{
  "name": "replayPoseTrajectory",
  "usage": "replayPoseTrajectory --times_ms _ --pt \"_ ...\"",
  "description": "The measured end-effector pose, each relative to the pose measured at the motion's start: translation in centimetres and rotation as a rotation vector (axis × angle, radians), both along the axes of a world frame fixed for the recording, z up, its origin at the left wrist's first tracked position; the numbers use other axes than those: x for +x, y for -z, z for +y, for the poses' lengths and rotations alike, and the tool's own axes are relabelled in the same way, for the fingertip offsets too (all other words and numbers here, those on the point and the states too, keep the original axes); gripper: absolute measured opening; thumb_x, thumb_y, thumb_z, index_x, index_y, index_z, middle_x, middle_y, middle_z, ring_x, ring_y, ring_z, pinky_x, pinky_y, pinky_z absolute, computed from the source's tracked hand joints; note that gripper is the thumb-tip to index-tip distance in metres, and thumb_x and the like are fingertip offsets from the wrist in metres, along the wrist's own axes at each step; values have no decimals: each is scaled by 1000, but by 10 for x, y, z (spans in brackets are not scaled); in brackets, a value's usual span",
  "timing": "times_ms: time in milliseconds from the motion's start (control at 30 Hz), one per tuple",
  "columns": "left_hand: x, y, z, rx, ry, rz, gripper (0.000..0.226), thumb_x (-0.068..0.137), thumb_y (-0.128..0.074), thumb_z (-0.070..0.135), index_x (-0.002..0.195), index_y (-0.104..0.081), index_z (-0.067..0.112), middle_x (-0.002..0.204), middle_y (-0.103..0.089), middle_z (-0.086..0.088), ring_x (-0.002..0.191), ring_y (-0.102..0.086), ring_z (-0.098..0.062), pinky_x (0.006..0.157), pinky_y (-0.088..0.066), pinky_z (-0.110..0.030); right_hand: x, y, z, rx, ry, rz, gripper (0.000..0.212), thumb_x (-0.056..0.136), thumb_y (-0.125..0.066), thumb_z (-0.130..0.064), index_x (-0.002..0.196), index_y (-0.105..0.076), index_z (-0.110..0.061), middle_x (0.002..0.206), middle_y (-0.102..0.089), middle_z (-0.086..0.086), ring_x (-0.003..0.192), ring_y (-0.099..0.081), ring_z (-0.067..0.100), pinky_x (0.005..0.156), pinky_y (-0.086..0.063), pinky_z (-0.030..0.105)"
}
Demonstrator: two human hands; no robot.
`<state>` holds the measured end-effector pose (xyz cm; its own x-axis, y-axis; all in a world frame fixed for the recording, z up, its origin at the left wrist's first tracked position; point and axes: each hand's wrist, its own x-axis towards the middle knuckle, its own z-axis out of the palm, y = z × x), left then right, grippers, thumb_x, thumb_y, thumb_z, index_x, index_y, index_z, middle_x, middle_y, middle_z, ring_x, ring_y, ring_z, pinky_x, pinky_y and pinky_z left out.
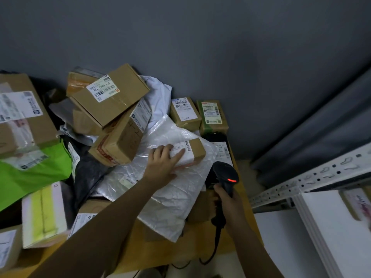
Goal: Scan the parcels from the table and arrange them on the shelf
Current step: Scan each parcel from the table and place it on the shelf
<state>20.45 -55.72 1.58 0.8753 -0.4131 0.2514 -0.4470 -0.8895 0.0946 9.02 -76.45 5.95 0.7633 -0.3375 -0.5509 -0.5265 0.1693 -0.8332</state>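
A: Hands first. State?

B: Left hand (163,163) lies on the small box (187,152), fingers straight across its white label, thumb low at the near side. Nothing is curled round it; it is pressed or steadied, not lifted. Right hand (225,199) is clamped round the grip of the scanner (225,177), red light showing on the head.

A: Where does the box lie relative to both?

B: It rests on the white bag (170,183), on the heap on the worktop (244,197). Its long axis runs left to right, rising slightly to the right. The scanner head sits just beside it, below and to the right, well within reach. The left hand is the nearer, being in contact. In my judgement the barcode at the label's right end is clear of the fingers, so the scan calls only for aiming the head up and left.

A: Counts?

B: One scanner. Two small boxes (185,113) stand side by side behind. One green bag (30,173) at left. Remaining parcels overlap; I cannot give a firm total. The shelf (311,181) stands to the right.
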Motion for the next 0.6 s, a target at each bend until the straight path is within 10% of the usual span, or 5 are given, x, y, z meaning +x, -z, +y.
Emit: replayPoseTrajectory --times_ms 133,267,400,600 --pt "1 -12 4 -345 -80 387 42 94 -50 46 135 -48 37 156 -14 -14 145 -3 -40 113 -14 -55 -1 -3 1 17 44 3 12 92 -64 -21 87 -60 -11 56 -57 -4 49 -51 13 49 -42 26" --pt "5 -19 7 -646 -127 490 52 93 -57 25 141 -38 24 144 -37 -13 136 -32 -32 110 -29 -40 3 -8 9 3 30 11 14 90 -66 -23 85 -62 -10 65 -58 4 54 -53 15 53 -42 28" --pt "0 -22 12 -588 -212 627 93 69 -74 49 145 -31 17 144 -34 -10 136 -27 -31 109 -27 -38 7 -18 19 -3 20 -25 7 90 -66 -19 88 -64 -13 73 -61 6 60 -56 17 57 -45 27" --pt "-39 -10 11 -600 -63 676 73 61 -66 62 123 -42 33 137 -35 -3 128 -35 -27 102 -39 -44 4 -22 23 -53 39 -41 8 93 -63 -22 88 -62 -15 75 -63 4 58 -55 15 56 -44 27"
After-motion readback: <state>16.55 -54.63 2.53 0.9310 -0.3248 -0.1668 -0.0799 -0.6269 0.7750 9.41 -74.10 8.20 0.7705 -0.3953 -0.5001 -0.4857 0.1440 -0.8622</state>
